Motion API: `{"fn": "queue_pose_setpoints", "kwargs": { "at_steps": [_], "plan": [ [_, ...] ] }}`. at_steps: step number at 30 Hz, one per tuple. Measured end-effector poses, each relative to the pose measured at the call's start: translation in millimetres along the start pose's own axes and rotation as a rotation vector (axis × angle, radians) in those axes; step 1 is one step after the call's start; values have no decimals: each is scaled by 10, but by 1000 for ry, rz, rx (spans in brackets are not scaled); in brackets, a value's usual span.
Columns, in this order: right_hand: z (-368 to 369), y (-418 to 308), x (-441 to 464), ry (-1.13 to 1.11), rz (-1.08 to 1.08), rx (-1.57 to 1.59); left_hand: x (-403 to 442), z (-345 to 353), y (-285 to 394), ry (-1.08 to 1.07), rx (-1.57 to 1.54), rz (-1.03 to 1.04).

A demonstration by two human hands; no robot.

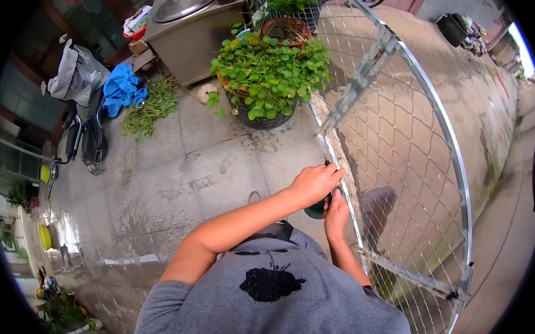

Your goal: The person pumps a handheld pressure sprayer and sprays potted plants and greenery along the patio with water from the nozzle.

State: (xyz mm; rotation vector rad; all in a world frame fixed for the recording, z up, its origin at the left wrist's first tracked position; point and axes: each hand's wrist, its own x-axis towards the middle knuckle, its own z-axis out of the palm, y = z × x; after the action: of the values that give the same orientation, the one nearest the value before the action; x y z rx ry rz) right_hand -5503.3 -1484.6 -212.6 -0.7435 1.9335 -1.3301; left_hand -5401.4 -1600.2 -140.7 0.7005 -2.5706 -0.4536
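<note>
My left hand [317, 184] is closed at the near rail [354, 221] of a wire-mesh panel [400, 143] with a silver metal frame. A small dark tip shows above its fingers; what they hold is mostly hidden. Just below, my right hand [337, 215] is bent round with its thumb up beside the same rail. A dark green, rounded item [317, 209] sits between the two hands, against the right hand's fingers. Its kind I cannot make out, as the hands cover much of it.
A leafy potted plant [271, 77] stands ahead, by a steel cabinet with a round lid [185, 5]. Cut greens [152, 107], a blue cloth [123, 89] and a scooter-like vehicle [87, 132] are at left. Wet paving [129, 191] lies below; a concrete slope [461, 98] runs beyond the mesh.
</note>
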Motion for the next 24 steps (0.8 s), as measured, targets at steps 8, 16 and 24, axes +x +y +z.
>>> {"fn": "queue_pose_setpoints", "kwargs": {
  "at_steps": [8, 16, 24],
  "plan": [
    [-85, 19, 39, 30, 47, 52, 144, 142, -2, -19, -46, 59],
    [-144, -26, 92, 40, 58, 70, 233, 143, 49, -4, -45, 67],
    [-183, -162, 193, 14, 53, 87, 348, 126, 23, 16, -49, 78]
  ]
}}
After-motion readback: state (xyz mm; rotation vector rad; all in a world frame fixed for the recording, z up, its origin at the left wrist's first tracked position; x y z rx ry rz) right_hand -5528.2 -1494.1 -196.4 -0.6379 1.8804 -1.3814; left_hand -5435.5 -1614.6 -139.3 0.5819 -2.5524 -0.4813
